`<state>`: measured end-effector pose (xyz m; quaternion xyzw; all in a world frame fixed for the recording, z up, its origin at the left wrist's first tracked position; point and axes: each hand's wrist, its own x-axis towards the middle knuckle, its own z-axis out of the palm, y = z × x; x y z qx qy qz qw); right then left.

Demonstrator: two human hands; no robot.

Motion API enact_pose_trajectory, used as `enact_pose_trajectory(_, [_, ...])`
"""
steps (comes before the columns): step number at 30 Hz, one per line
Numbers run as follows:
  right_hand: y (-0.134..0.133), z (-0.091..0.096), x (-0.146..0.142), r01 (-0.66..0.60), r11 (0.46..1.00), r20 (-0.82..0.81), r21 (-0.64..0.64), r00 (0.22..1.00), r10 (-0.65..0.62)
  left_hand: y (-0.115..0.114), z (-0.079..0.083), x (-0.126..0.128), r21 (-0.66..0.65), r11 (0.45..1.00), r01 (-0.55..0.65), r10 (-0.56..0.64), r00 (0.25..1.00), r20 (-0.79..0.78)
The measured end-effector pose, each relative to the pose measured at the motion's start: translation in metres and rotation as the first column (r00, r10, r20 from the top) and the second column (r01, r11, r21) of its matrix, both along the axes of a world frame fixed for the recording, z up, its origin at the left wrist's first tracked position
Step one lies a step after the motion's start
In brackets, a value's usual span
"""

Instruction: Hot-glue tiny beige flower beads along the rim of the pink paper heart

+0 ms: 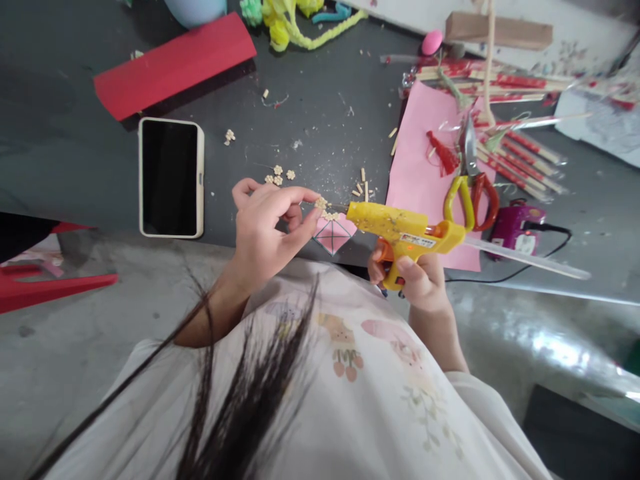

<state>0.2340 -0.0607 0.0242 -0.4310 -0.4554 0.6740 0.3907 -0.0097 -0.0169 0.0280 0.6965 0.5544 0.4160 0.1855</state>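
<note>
My right hand (pixel 413 273) is wrapped round the handle of a yellow hot glue gun (pixel 390 223), its nozzle pointing left. A clear glue stick (pixel 530 259) sticks out of the gun's back end. Between the thumb and fingertips of my left hand (pixel 275 220) is a small beige flower-shaped piece (pixel 321 203), right by the nozzle tip. Just below lies a pink folded paper piece (pixel 334 235) with dark lines, with more beige bits along its top edge. Several similar flower pieces (pixel 278 171) lie on the table beyond my left hand.
A phone (pixel 170 177) and a red folded card (pixel 175 67) lie to the left. On the right are pink paper (pixel 425 147), scissors (pixel 470 180), a red tassel (pixel 444 155), wrapped sticks (pixel 525 157) and a purple box (pixel 517 227) with a cord. Yellow yarn (pixel 285 23) lies at the back.
</note>
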Motion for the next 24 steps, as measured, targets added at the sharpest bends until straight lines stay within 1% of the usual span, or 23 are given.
enact_pose_trajectory(6, [-0.0005, -0.0008, 0.0001, 0.007, 1.0, 0.048, -0.03, 0.999, -0.006, -0.0004, -0.0001, -0.0007, 0.007, 1.0, 0.012, -0.012, 1.0, 0.01])
enact_pose_trajectory(11, [-0.0004, -0.0012, 0.0008, -0.009, 1.0, 0.018, -0.006, 1.0, 0.009, 0.0002, 0.001, -0.0008, -0.005, 1.0, 0.01, -0.01, 1.0, 0.01])
enact_pose_trajectory(14, [0.0006, 0.0009, 0.0009, -0.014, 1.0, 0.031, -0.011, 0.999, 0.014, 0.0006, 0.0012, -0.0009, -0.022, 1.0, 0.006, -0.006, 1.0, 0.001])
enact_pose_trajectory(17, [0.0013, 0.0026, 0.0012, -0.01, 1.0, 0.05, -0.002, 0.999, 0.01, 0.0006, 0.001, -0.0011, -0.008, 1.0, 0.007, -0.006, 1.0, 0.017])
enact_pose_trajectory(19, [0.0012, 0.0025, 0.0016, -0.009, 1.0, 0.029, 0.008, 1.0, 0.008, 0.0005, 0.0009, -0.0012, -0.001, 1.0, 0.008, -0.008, 1.0, 0.03])
enact_pose_trajectory(22, [0.0002, 0.0015, 0.0018, -0.01, 1.0, -0.001, 0.0, 1.0, 0.01, 0.0004, 0.0008, -0.001, 0.001, 1.0, 0.011, -0.012, 0.999, 0.041])
enact_pose_trajectory(24, [-0.0002, 0.0012, 0.0016, -0.015, 1.0, 0.011, -0.017, 1.0, 0.015, 0.0003, 0.001, -0.0007, -0.001, 1.0, 0.01, -0.01, 0.999, 0.04])
